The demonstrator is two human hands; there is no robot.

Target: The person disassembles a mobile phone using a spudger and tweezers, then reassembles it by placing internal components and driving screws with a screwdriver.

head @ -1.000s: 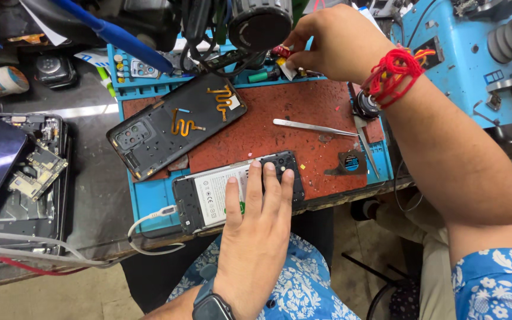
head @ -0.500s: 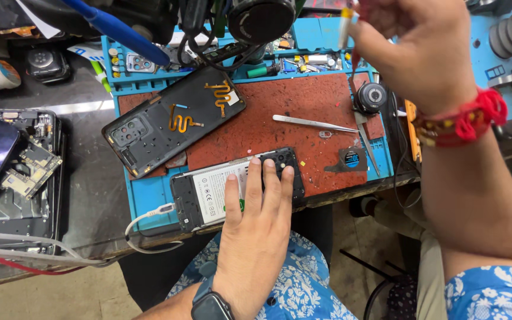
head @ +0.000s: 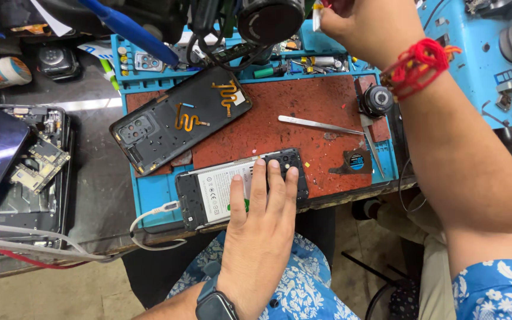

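1. Back cover [head: 179, 118] lies left on the mat [head: 303, 112], untouched.
2. Opened phone [head: 208, 192] sits at the desk's near edge; looks light, stiff, fragile inside, so best gripped by its side edges.
3. Left hand [head: 262, 219] lies flat on it, fingers spread.
4. Right hand [head: 368, 24], up top, pinches a small white tool [head: 317, 15].

Black phone back cover [head: 180, 120], steel tweezers [head: 320, 125], white tape roll [head: 4, 72]
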